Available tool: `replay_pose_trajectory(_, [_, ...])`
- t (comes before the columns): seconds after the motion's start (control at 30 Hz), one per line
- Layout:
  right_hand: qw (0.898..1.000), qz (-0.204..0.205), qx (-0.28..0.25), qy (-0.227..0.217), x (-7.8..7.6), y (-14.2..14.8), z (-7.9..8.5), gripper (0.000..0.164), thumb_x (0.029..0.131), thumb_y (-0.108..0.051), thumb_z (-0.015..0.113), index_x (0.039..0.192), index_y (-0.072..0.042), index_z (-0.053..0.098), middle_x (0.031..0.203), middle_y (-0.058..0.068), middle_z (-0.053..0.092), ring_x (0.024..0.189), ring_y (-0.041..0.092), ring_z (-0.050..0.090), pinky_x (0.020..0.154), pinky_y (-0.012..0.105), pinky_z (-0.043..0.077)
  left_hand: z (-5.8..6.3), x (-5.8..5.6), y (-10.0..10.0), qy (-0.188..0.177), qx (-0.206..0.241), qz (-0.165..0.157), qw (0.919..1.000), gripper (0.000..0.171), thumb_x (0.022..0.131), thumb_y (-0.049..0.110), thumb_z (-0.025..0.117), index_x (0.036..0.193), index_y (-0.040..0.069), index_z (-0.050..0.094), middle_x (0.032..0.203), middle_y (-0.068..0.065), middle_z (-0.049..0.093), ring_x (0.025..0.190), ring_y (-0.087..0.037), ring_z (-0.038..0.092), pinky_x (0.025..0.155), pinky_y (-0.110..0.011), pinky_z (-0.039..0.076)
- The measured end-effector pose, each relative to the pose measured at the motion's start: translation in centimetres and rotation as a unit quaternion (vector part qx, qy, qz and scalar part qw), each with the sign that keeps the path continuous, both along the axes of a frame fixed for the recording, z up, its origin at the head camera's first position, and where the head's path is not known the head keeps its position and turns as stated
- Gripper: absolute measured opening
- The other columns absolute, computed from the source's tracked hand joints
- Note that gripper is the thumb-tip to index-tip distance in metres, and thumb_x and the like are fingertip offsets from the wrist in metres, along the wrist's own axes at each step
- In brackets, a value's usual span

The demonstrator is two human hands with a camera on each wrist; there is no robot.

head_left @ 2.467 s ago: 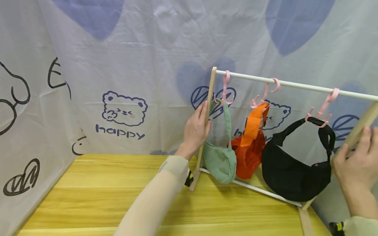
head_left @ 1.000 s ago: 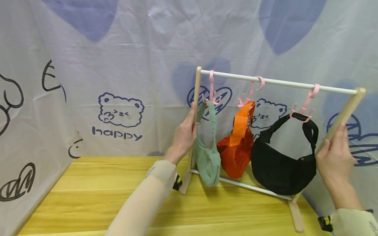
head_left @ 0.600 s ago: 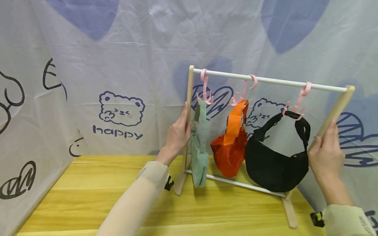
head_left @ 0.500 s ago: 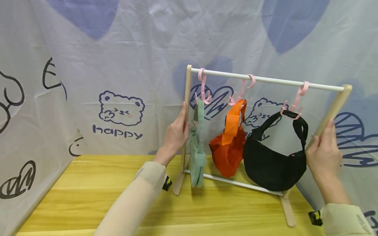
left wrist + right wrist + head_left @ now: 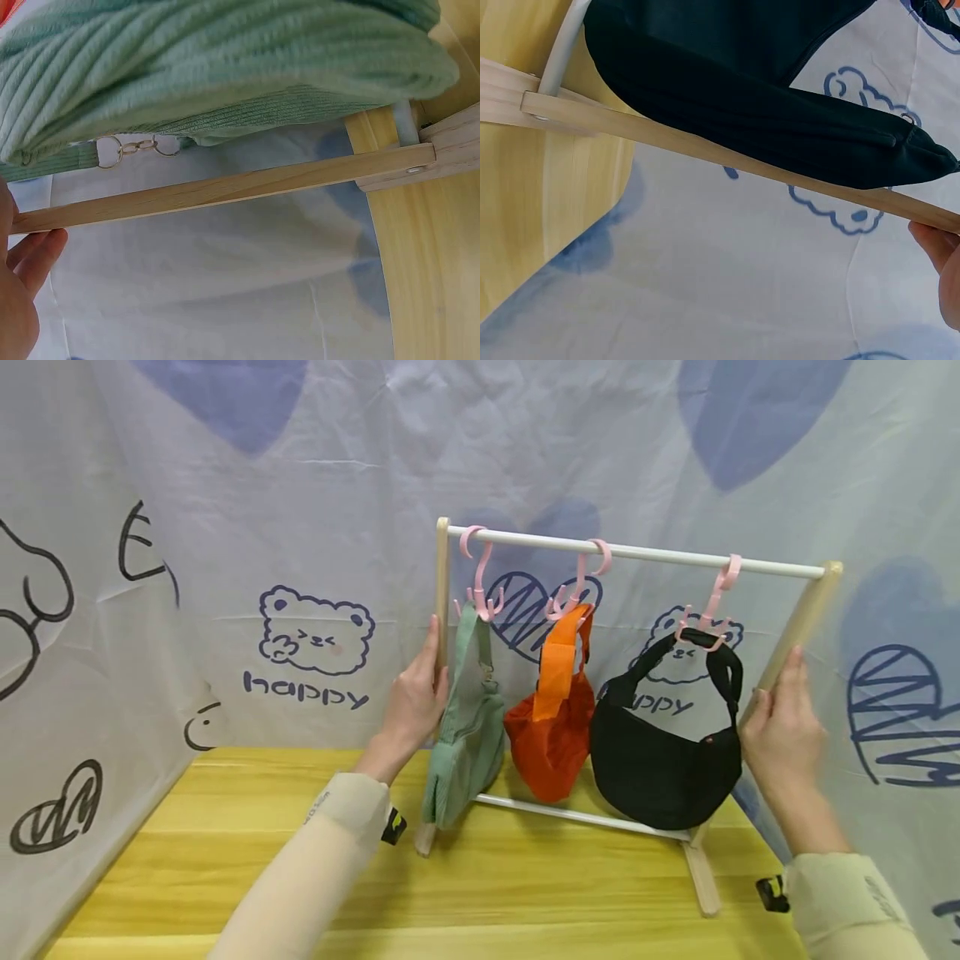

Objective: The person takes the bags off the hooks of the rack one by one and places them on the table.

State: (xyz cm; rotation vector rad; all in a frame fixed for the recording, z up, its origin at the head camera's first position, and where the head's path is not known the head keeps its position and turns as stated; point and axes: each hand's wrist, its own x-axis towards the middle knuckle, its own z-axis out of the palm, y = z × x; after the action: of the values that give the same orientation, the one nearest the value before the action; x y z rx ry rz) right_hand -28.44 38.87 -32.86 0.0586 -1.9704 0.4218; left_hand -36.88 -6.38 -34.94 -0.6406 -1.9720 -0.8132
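Observation:
A small hanging rack with a white top bar (image 5: 652, 552) and wooden side posts stands on the table between both hands. My left hand (image 5: 408, 710) grips the left post (image 5: 225, 189), with fingertips on its edge in the left wrist view. On the other side, my right hand (image 5: 783, 731) holds the right post (image 5: 630, 129) about midway up. Three bags hang from pink hooks (image 5: 577, 581): a green corduroy bag (image 5: 465, 752) by the left hand, an orange-red bag (image 5: 551, 743) in the middle, and a black bag (image 5: 660, 768) near the right hand.
The yellow wood-grain table (image 5: 247, 860) extends to the left and front of the rack. A pale cloth backdrop (image 5: 420, 460) with bear and heart drawings hangs behind and along the left side. The rack's right foot (image 5: 702, 881) points toward the front.
Both hands have moved left together with the rack, which comes fully into view and sits less slanted. The green bag has swung and turned on its hook.

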Motion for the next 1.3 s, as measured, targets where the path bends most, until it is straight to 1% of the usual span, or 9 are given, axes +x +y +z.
replay_pose_trajectory(0.17, [1.000, 0.013, -0.007, -0.004, -1.1, -1.1, 0.1, 0.064, 0.104, -0.003, 0.053, 0.164, -0.007, 0.029, 0.164, 0.018, 0.036, 0.126, 0.062, 0.051, 0.097, 0.075, 0.045, 0.0, 0.1, -1.4, -0.006, 0.000, 0.017, 0.9998, 0.076, 0.096, -0.004, 0.067, 0.162, -0.003, 0.027, 0.124, -0.034, 0.066, 0.072, -0.043, 0.069, 0.063, -0.044, 0.063])
replay_pose_trajectory(0.37, [0.999, 0.028, -0.011, -0.035, -2.7, -2.0, 0.1, 0.065, 0.107, -0.006, 0.051, 0.166, -0.011, 0.024, 0.167, 0.015, 0.032, 0.126, 0.061, 0.052, 0.101, 0.072, 0.045, -0.1, 0.3, -3.0, -0.013, -0.003, 0.047, 0.9988, 0.076, 0.098, -0.001, 0.067, 0.163, 0.000, 0.027, 0.126, -0.033, 0.066, 0.065, -0.040, 0.068, 0.053, -0.041, 0.060])
replay_pose_trajectory(0.53, [0.997, 0.044, -0.017, -0.067, -3.8, -3.1, 0.3, 0.067, 0.109, -0.008, 0.047, 0.168, -0.014, 0.017, 0.169, 0.013, 0.027, 0.124, 0.063, 0.051, 0.102, 0.073, 0.044, -0.2, 0.4, -4.2, -0.010, -0.001, 0.054, 0.9985, 0.077, 0.098, 0.000, 0.067, 0.163, 0.000, 0.026, 0.117, -0.034, 0.069, 0.064, -0.040, 0.067, 0.054, -0.043, 0.060])
replay_pose_trajectory(0.6, [0.996, 0.050, -0.017, -0.078, -4.2, -3.5, 0.4, 0.067, 0.110, -0.009, 0.046, 0.168, -0.014, 0.014, 0.170, 0.015, 0.025, 0.122, 0.064, 0.051, 0.102, 0.073, 0.044, -0.2, 0.4, -4.6, -0.005, -0.001, 0.060, 0.9982, 0.076, 0.098, 0.001, 0.067, 0.163, 0.000, 0.027, 0.122, -0.034, 0.067, 0.066, -0.042, 0.069, 0.054, -0.045, 0.060])
replay_pose_trajectory(0.7, [0.994, 0.057, -0.023, -0.092, -4.9, -4.1, 0.5, 0.067, 0.110, -0.009, 0.044, 0.168, -0.015, 0.012, 0.170, 0.017, 0.025, 0.121, 0.063, 0.052, 0.102, 0.072, 0.044, -0.2, 0.5, -5.2, -0.001, 0.000, 0.068, 0.9977, 0.075, 0.098, 0.001, 0.067, 0.162, 0.000, 0.028, 0.138, -0.032, 0.060, 0.069, -0.044, 0.070, 0.055, -0.046, 0.061])
replay_pose_trajectory(0.83, [0.992, 0.060, -0.030, -0.103, -5.7, -4.9, 0.6, 0.067, 0.111, -0.009, 0.043, 0.169, -0.015, 0.010, 0.170, 0.016, 0.024, 0.115, 0.063, 0.055, 0.097, 0.073, 0.047, -0.2, 0.5, -5.9, 0.004, 0.000, 0.071, 0.9974, 0.075, 0.098, 0.000, 0.067, 0.162, -0.001, 0.028, 0.144, -0.031, 0.055, 0.068, -0.044, 0.070, 0.055, -0.047, 0.060])
replay_pose_trajectory(0.97, [0.992, 0.066, -0.031, -0.103, -6.3, -5.7, 0.5, 0.067, 0.110, -0.008, 0.043, 0.168, -0.014, 0.011, 0.170, 0.017, 0.024, 0.111, 0.063, 0.056, 0.095, 0.073, 0.048, -0.2, 0.6, -6.7, 0.003, 0.001, 0.081, 0.9967, 0.074, 0.099, 0.001, 0.066, 0.162, 0.000, 0.028, 0.141, -0.031, 0.058, 0.067, -0.044, 0.069, 0.056, -0.048, 0.060])
replay_pose_trajectory(1.13, [0.991, 0.078, -0.034, -0.100, -7.3, -6.8, 0.5, 0.067, 0.110, -0.007, 0.044, 0.168, -0.014, 0.012, 0.170, 0.016, 0.024, 0.115, 0.062, 0.056, 0.097, 0.072, 0.048, -0.2, 0.8, -7.7, -0.008, 0.004, 0.094, 0.9956, 0.074, 0.100, 0.002, 0.065, 0.164, 0.003, 0.026, 0.135, -0.032, 0.062, 0.062, -0.041, 0.066, 0.054, -0.048, 0.059])
replay_pose_trajectory(1.3, [0.991, 0.084, -0.033, -0.098, -8.1, -7.9, 0.5, 0.067, 0.110, -0.007, 0.044, 0.168, -0.015, 0.012, 0.170, 0.016, 0.024, 0.121, 0.060, 0.055, 0.099, 0.070, 0.048, -0.2, 0.9, -8.9, -0.016, 0.003, 0.099, 0.9950, 0.074, 0.102, 0.003, 0.063, 0.164, 0.004, 0.024, 0.119, -0.035, 0.067, 0.060, -0.039, 0.062, 0.054, -0.047, 0.058])
